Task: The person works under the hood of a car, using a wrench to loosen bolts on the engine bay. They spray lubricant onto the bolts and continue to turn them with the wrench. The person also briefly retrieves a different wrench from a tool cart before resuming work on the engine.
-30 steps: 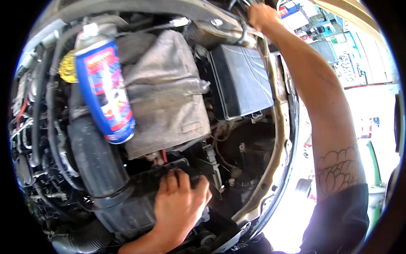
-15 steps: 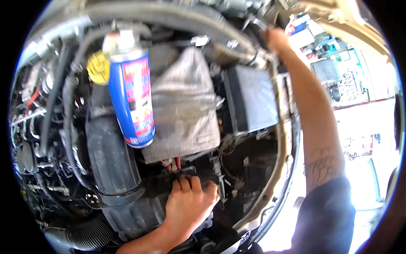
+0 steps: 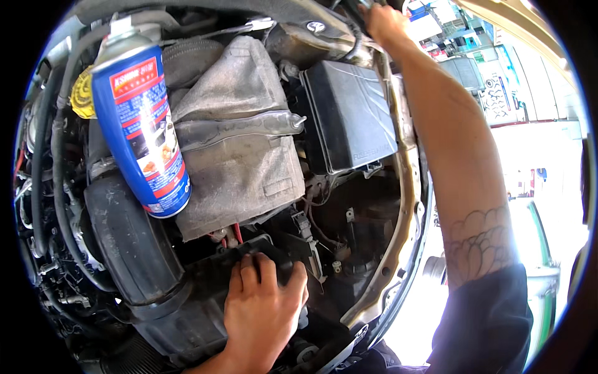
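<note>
On the near side of the grey fabric cover (image 3: pixel 243 165), the left hand (image 3: pixel 261 311) lies palm down on a black plastic housing (image 3: pixel 202 290). Its fingers point away from the person and bend at the housing's far edge, with the thumb splayed toward the right; the tips are hidden, so I cannot tell whether it grips or only rests. The housing sits just nearer the person than the cover, its long axis slanting from near left to far right, and the hand is at the right-hand end. The left forearm comes in from the lower edge, wrist almost straight.

Beyond the cover's far right corner, well apart from it, the right hand (image 3: pixel 385 26) has curled fingers beside something dark; what they grasp, if anything, I cannot tell. The right forearm (image 3: pixel 458 146) is stretched long, rising and leaning left from a dark sleeve (image 3: pixel 486 318).

A blue spray can (image 3: pixel 143 134) overlaps the cover's left side, its nozzle end toward the far left and its base toward the cover's near left corner. A metal bar (image 3: pixel 230 129) crosses the cover. To its right is a black lidded box (image 3: pixel 349 121); left of its near half, a thick black duct (image 3: pixel 128 243) runs down to the housing.
</note>
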### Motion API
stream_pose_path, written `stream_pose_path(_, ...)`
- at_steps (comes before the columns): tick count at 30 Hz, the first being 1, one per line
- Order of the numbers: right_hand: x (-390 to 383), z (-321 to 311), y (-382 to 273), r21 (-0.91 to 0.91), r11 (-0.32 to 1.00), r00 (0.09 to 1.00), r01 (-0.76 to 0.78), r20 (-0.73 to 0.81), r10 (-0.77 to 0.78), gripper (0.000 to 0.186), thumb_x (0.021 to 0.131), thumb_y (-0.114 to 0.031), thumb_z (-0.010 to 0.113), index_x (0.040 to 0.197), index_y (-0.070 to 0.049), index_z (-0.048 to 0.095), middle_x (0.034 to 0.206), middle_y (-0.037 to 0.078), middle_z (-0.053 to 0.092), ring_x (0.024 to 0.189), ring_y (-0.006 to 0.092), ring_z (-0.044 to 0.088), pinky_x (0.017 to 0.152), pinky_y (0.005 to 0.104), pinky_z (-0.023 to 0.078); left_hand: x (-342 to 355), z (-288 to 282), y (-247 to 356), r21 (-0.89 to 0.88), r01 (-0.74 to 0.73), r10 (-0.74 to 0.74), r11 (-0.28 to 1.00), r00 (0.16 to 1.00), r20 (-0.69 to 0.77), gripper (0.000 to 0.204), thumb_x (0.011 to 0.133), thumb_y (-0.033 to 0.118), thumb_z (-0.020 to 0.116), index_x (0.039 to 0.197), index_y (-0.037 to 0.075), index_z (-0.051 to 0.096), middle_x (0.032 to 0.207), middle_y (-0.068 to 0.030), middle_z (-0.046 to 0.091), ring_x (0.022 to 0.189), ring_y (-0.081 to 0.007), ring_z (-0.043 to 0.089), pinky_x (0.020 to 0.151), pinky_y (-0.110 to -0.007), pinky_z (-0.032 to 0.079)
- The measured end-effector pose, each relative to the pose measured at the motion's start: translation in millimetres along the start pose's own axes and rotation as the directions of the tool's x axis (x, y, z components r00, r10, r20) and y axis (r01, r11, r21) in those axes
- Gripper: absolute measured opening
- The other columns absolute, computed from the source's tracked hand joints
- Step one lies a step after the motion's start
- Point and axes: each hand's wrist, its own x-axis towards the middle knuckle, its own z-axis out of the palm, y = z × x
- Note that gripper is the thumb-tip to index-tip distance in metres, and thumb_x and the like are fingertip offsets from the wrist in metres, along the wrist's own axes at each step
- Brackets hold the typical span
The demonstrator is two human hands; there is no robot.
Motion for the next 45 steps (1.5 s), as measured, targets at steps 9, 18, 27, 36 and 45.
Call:
stream_pose_path(9,11.8,19.8,18.1,0.047,0.998,0.998,-0.032,-0.059,0.035,0.052,0.103,-0.055,0.041,0.107,-0.008,0.062,0.091,0.028,0.070,0.089,0.0461,0.070,0.077,0.0560,0.055,13.0,10.7,-3.6,0.007,0.002,-0.002,1.000,0.995,-0.095,0.027,0.075,0.029,0.077,0.098,0.018,0.068,0.083,-0.0131,0.056,0.077,-0.0330,0.063,0.071,-0.042,0.056)
stream_pose_path(18,-3.1,-33.1,-16.7,0.074,0.996,0.990,-0.050,0.136,0.040,0.057,0.104,-0.050,0.042,0.103,-0.001,0.073,0.105,0.025,0.072,0.101,0.0432,0.069,0.087,0.0515,0.055,6.2,-6.2,-1.2,-0.056,-0.041,0.041,0.998,0.999,-0.002,0.030,0.077,0.031,0.076,0.102,0.017,0.070,0.092,-0.0153,0.055,0.087,-0.0369,0.061,0.073,-0.046,0.053)
stream_pose_path(27,18.0,38.8,14.7,-0.055,0.997,0.993,0.050,0.110,-0.044,0.038,0.091,-0.024,0.057,0.125,-0.009,0.063,0.111,0.013,0.074,0.105,0.0325,0.071,0.100,0.0669,0.041,18.0,-22.5,-8.3,0.078,-0.027,0.015,0.997,0.989,0.150,0.040,0.077,0.029,0.072,0.115,0.020,0.067,0.115,-0.0211,0.058,0.103,-0.0401,0.059,0.088,-0.048,0.051)
stream_pose_path(36,25.7,36.5,39.6,-0.135,0.973,0.967,0.188,-0.147,-0.207,0.048,0.102,-0.054,0.043,0.101,-0.009,0.059,0.077,0.021,0.071,0.073,0.0434,0.070,0.067,0.0543,0.056,16.4,-24.1,-10.0,0.067,-0.065,0.057,0.996,0.991,0.119,0.048,0.076,0.030,0.073,0.122,0.020,0.064,0.113,-0.0203,0.059,0.103,-0.0396,0.060,0.087,-0.047,0.051)
stream_pose_path(45,10.1,1.2,5.4,0.310,0.951,0.991,-0.007,0.131,-0.035,0.039,0.104,-0.040,0.046,0.133,-0.015,0.051,0.099,0.021,0.071,0.092,0.0390,0.071,0.080,0.0504,0.056,37.5,8.7,-6.7,0.123,-0.092,0.112,0.988,0.979,-0.172,0.021,0.077,0.030,0.070,0.084,0.010,0.066,0.070,-0.0074,0.055,0.062,-0.0251,0.058,0.051,-0.037,0.049)
